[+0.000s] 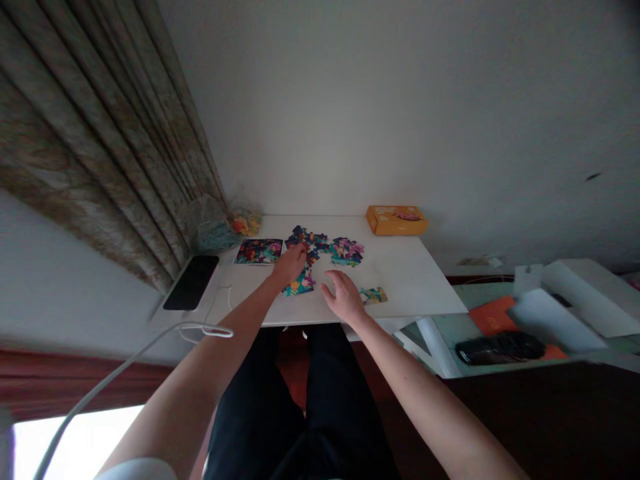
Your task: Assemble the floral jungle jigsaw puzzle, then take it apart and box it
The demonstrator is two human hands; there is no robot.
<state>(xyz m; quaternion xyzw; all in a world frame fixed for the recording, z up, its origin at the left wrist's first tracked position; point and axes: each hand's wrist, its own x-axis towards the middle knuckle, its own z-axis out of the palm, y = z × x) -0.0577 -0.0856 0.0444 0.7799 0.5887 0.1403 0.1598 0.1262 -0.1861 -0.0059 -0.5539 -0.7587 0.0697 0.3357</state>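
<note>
My left hand (pixel 291 263) reaches over the partly joined jigsaw puzzle (pixel 301 287), its fingers drawn together and pointing down at the dark pieces. Whatever sits under those fingertips is hidden. To the right, my right hand (pixel 345 297) hovers low over the white table, thumb and fingers apart, with nothing between them. Beside it lies a small joined strip of puzzle (pixel 375 295), partly covered by the hand. Another joined section (pixel 347 251), with pink and teal colours, lies behind the right hand. A printed picture sheet (pixel 259 251) rests left of the puzzle.
A black phone (pixel 192 283) lies at the white table's (pixel 410 273) left edge, near a white cable (pixel 130 363). Plastic bags (pixel 245 220) stand at the back left, an orange box (pixel 397 221) at the back right. A lower glass shelf (pixel 450 327) at right holds boxes and a black object.
</note>
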